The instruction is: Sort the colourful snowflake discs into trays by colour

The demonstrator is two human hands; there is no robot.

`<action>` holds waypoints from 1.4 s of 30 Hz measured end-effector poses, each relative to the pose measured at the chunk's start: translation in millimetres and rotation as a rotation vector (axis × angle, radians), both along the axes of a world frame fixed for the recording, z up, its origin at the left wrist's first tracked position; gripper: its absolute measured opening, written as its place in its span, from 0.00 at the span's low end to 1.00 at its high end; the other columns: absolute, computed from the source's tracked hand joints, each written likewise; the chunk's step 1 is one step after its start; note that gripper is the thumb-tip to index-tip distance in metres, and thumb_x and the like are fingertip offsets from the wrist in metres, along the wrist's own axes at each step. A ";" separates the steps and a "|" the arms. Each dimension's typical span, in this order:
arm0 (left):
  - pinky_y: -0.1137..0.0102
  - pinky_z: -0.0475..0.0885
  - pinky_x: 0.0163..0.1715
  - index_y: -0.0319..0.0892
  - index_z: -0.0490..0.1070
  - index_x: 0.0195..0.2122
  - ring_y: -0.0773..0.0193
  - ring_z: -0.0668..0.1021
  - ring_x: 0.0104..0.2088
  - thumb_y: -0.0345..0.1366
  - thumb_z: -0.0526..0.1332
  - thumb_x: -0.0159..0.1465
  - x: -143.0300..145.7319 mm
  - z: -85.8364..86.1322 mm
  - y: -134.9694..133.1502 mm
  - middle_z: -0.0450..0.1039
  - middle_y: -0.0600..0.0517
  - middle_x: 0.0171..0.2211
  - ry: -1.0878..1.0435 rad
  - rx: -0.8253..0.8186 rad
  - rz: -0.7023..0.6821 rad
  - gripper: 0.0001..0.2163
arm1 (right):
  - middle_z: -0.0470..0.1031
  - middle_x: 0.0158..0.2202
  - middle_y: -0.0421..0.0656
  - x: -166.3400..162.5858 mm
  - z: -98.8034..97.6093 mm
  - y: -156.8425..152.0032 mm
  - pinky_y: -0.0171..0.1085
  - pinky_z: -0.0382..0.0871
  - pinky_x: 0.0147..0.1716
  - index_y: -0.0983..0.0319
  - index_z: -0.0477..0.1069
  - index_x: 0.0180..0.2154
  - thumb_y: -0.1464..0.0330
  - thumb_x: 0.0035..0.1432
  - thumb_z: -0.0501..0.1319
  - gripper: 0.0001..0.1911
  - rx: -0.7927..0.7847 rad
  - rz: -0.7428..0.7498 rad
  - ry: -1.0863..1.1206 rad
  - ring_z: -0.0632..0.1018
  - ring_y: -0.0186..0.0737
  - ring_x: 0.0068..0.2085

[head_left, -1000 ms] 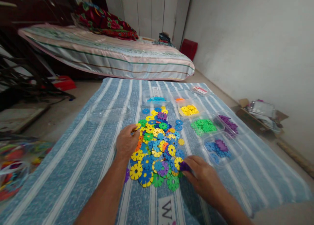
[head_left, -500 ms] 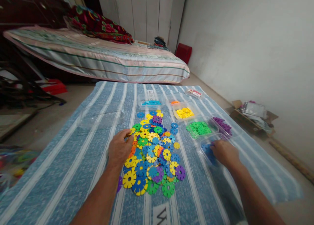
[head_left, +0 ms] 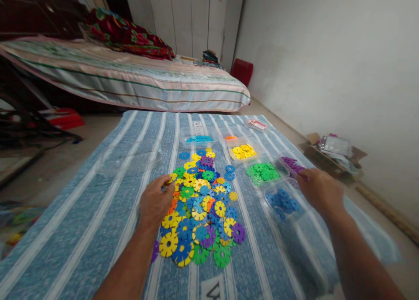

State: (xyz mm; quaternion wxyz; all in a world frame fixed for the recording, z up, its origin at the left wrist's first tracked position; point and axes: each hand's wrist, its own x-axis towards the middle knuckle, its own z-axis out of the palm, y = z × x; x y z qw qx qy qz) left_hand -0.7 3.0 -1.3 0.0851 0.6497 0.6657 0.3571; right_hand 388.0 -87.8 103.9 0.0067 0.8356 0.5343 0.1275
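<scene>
Centrally, the pile: notched plastic discs [head_left: 200, 185] in yellow, blue, green, orange and purple lie heaped and overlapping on the cloth-covered counter [head_left: 98, 221]; a purple disc [head_left: 238, 233] sits at the near right edge of the heap
Left hand [head_left: 156, 201]: at the left edge of the pile, fingers bent, tips right by a yellow disc [head_left: 173, 177]; whether they pinch anything, I cannot tell
Right hand [head_left: 321, 193]: well apart from the left, over the near end of the row of purple discs [head_left: 292, 163] on the right; its fingertips are partly hidden at those pieces; pinching or loose, I cannot tell
Sorted colours: blue discs [head_left: 284, 203] in a clear tub nearest the person; green discs [head_left: 262, 172] just beyond, left of the purple; yellow discs [head_left: 244, 151] farther off; orange discs [head_left: 231, 138] behind the yellow; light-blue discs [head_left: 199, 139] in a clear tub beyond the pile
Far corner: a small case with a red-and-white label [head_left: 257, 124]
Beyond the counter: a bed [head_left: 170, 90] with a striped cover; a red floral quilt [head_left: 131, 36] heaped on it
</scene>
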 end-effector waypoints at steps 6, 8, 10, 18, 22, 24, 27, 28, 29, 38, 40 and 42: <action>0.63 0.68 0.50 0.41 0.73 0.40 0.56 0.75 0.45 0.40 0.52 0.58 0.2 -2.1 -0.2 0.75 0.48 0.44 0.012 0.013 -0.003 0.15 | 0.77 0.37 0.49 20.8 -4.8 3.3 0.39 0.63 0.27 0.60 0.76 0.39 0.57 0.62 0.48 0.21 0.005 -0.056 -0.024 0.77 0.49 0.35; 0.63 0.68 0.50 0.41 0.73 0.40 0.56 0.75 0.45 0.40 0.52 0.58 0.5 -2.6 -0.8 0.75 0.48 0.44 0.016 0.010 -0.001 0.15 | 0.77 0.35 0.47 13.0 -13.3 -9.0 0.39 0.65 0.28 0.59 0.76 0.37 0.57 0.61 0.49 0.20 0.083 0.043 0.009 0.77 0.47 0.34; 0.63 0.68 0.50 0.40 0.73 0.41 0.56 0.75 0.45 0.40 0.52 0.58 1.2 -2.4 -1.6 0.75 0.47 0.44 0.015 -0.001 0.006 0.15 | 0.77 0.35 0.45 -0.4 -21.2 -23.1 0.39 0.67 0.30 0.59 0.76 0.36 0.58 0.60 0.51 0.18 0.206 0.202 0.076 0.77 0.44 0.34; 0.64 0.67 0.51 0.40 0.72 0.42 0.57 0.75 0.47 0.38 0.53 0.57 3.3 1.1 -4.0 0.75 0.48 0.45 0.012 -0.012 -0.004 0.15 | 0.77 0.38 0.46 -48.0 -38.7 -53.0 0.39 0.68 0.40 0.61 0.73 0.38 0.60 0.61 0.51 0.16 0.269 0.540 0.184 0.76 0.43 0.40; 0.64 0.66 0.52 0.40 0.72 0.42 0.57 0.74 0.47 0.38 0.53 0.57 3.3 0.9 -4.1 0.75 0.47 0.46 0.003 -0.022 0.005 0.15 | 0.77 0.37 0.47 -47.2 -47.0 -57.9 0.41 0.67 0.38 0.62 0.74 0.38 0.58 0.60 0.53 0.17 0.065 0.398 0.120 0.76 0.46 0.39; 0.64 0.66 0.52 0.40 0.72 0.42 0.57 0.74 0.48 0.38 0.53 0.57 3.5 1.1 -4.1 0.75 0.47 0.46 -0.002 -0.027 0.007 0.15 | 0.78 0.35 0.45 -48.7 -51.6 -59.0 0.39 0.66 0.36 0.60 0.75 0.36 0.58 0.60 0.52 0.17 -0.046 0.377 0.147 0.77 0.44 0.36; 0.65 0.66 0.52 0.40 0.72 0.42 0.57 0.74 0.47 0.38 0.53 0.57 3.9 1.4 -4.4 0.74 0.47 0.46 -0.006 -0.030 0.009 0.15 | 0.78 0.32 0.44 -56.3 -57.8 -57.2 0.36 0.63 0.32 0.59 0.74 0.31 0.60 0.62 0.50 0.17 -0.120 0.327 0.165 0.77 0.42 0.35; 0.65 0.66 0.52 0.40 0.72 0.42 0.57 0.74 0.47 0.38 0.53 0.57 3.9 1.4 -4.5 0.74 0.47 0.46 -0.007 -0.028 0.009 0.15 | 0.77 0.31 0.43 -59.5 -59.3 -55.7 0.35 0.61 0.31 0.59 0.74 0.30 0.61 0.62 0.50 0.17 -0.125 0.310 0.167 0.77 0.41 0.34; 0.65 0.67 0.52 0.40 0.72 0.42 0.57 0.74 0.47 0.38 0.53 0.57 3.9 1.4 -4.5 0.74 0.47 0.46 -0.008 -0.024 0.007 0.15 | 0.77 0.30 0.43 -62.6 -60.5 -53.9 0.35 0.60 0.29 0.59 0.74 0.29 0.62 0.62 0.50 0.17 -0.124 0.293 0.170 0.77 0.41 0.33; 0.65 0.66 0.51 0.42 0.72 0.40 0.58 0.74 0.47 0.38 0.52 0.58 3.1 0.8 -5.3 0.75 0.48 0.45 -0.009 -0.003 -0.010 0.14 | 0.76 0.26 0.41 -74.1 -65.3 -42.8 0.33 0.54 0.24 0.60 0.71 0.25 0.60 0.61 0.51 0.18 -0.040 0.337 0.223 0.75 0.37 0.27; 0.65 0.66 0.51 0.42 0.72 0.40 0.59 0.74 0.47 0.38 0.53 0.57 3.5 0.5 -5.5 0.75 0.49 0.44 -0.016 0.002 -0.007 0.13 | 0.75 0.26 0.41 -73.2 -66.3 -42.0 0.33 0.54 0.24 0.60 0.70 0.24 0.60 0.61 0.51 0.18 -0.030 0.362 0.235 0.75 0.36 0.27; 0.66 0.67 0.51 0.42 0.72 0.40 0.59 0.74 0.47 0.38 0.53 0.57 4.0 -0.1 -5.6 0.75 0.49 0.44 -0.025 0.006 -0.004 0.13 | 0.75 0.25 0.41 -72.5 -66.7 -41.5 0.33 0.54 0.25 0.60 0.70 0.24 0.60 0.61 0.51 0.18 -0.029 0.387 0.247 0.75 0.36 0.27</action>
